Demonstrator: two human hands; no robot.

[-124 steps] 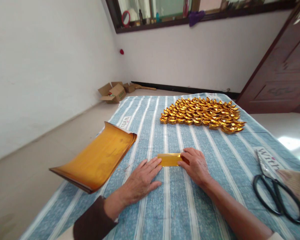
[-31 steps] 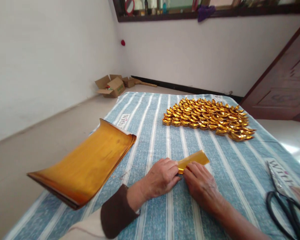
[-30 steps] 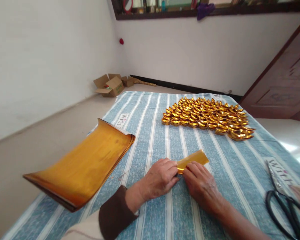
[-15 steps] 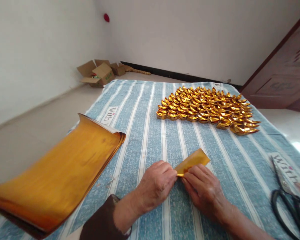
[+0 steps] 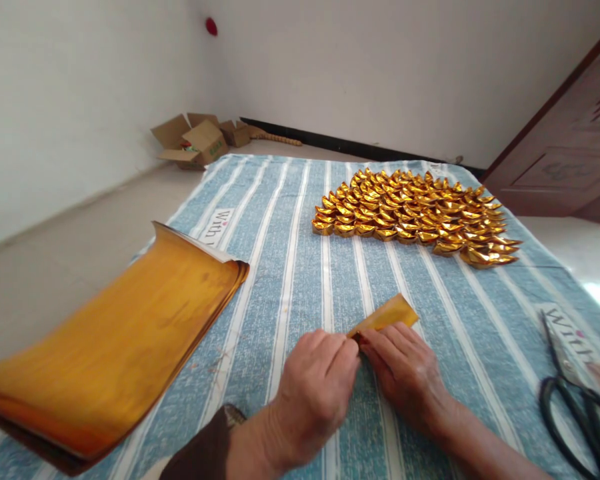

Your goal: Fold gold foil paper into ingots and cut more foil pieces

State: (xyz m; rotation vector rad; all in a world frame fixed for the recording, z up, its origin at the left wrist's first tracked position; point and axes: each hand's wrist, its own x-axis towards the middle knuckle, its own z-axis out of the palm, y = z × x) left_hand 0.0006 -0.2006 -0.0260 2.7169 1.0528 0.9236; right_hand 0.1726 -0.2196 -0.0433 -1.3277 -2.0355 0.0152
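Both my hands meet at the near middle of a blue striped cloth [image 5: 300, 220]. My left hand [image 5: 314, 387] and my right hand [image 5: 403, 370] pinch the near end of a folded strip of gold foil paper [image 5: 386, 313]. The strip's far end sticks up and to the right, off the cloth. Fingers of both hands are curled tight around the near end, which they hide.
A curled stack of gold foil sheets [image 5: 115, 340] lies at the left edge. Several folded gold ingots [image 5: 415, 217] are laid in rows at the far right. Black scissors [image 5: 575, 407] rest at the right edge. Cardboard boxes [image 5: 195, 137] sit on the floor by the wall.
The strip lay flat under my spread fingers four seconds ago; now both hands pinch one end and its far end is raised. My view has tilted down and moved closer.
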